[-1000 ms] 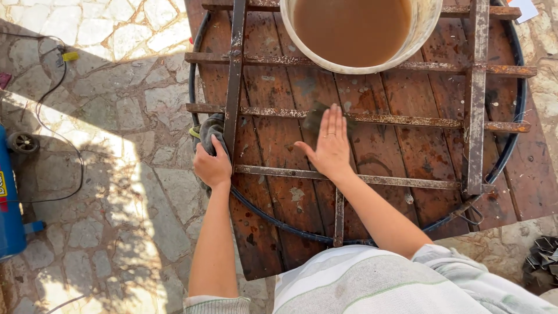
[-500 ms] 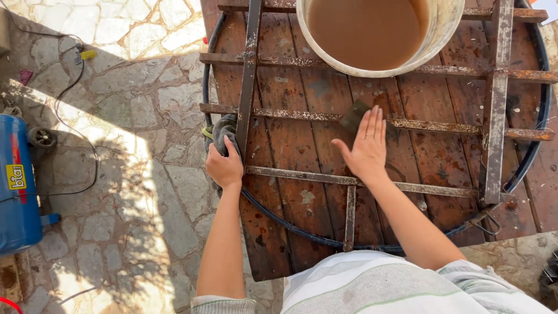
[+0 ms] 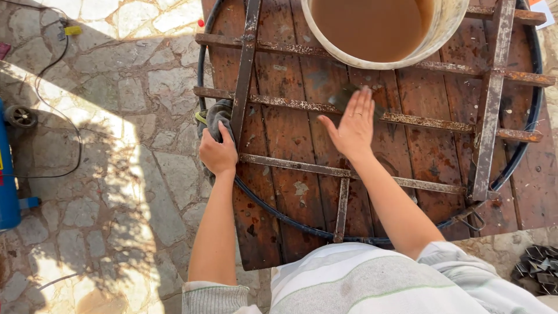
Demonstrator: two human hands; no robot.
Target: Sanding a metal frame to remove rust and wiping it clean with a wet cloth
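Under the right hand, which lies flat with fingers stretched together and holds nothing, a dark piece of sandpaper-like sheet shows just past the fingertips, pressed on the wet wooden tabletop; whether the palm covers more of it cannot be told. Just beyond those fingers stands a pale bucket of muddy brown water, resting on the rusty metal frame whose bars cross beneath and beside the wrist. Well to the left of this hand, the left hand is curled shut on a dark grey rag at the frame's edge, touching an upright rusty bar. A black hoop curves round the frame, passing nearer the body than both hands. Farther left of the left hand, stone paving carries a black cable and a blue machine.
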